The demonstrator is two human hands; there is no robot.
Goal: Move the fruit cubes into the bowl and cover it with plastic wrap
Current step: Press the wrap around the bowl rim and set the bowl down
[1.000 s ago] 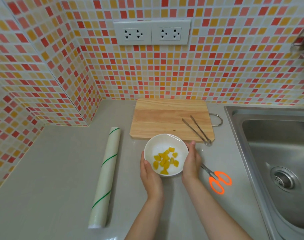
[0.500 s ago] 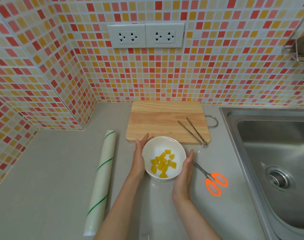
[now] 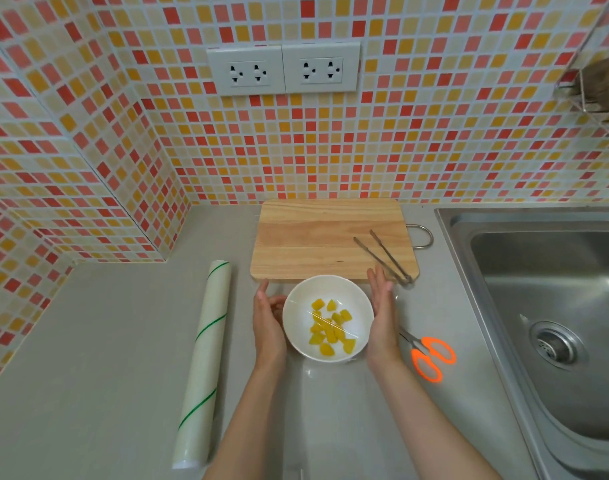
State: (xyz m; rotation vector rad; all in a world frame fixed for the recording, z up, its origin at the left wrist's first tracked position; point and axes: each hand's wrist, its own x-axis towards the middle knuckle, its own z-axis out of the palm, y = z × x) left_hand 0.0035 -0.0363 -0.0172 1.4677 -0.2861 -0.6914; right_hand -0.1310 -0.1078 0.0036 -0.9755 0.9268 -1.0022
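Note:
A white bowl (image 3: 298,306) stands on the grey counter just in front of the wooden cutting board (image 3: 317,237). Several yellow fruit cubes (image 3: 329,329) lie inside it. A sheet of clear plastic wrap (image 3: 331,322) stretches over the bowl, showing as a faint glint and crease. My left hand (image 3: 268,320) rests flat against the bowl's left side, fingers straight. My right hand (image 3: 381,313) presses against the right side, palm inward. The plastic wrap roll (image 3: 204,358), white with green stripes, lies on the counter to the left.
Metal tongs (image 3: 386,256) lie on the cutting board's right part. Orange-handled scissors (image 3: 429,356) lie right of the bowl. A steel sink (image 3: 552,317) fills the right side. Tiled walls close off the back and left.
Both hands slid around the bowl's sides: the left from the near edge to the left, the right forward along the right side. The bowl stayed put.

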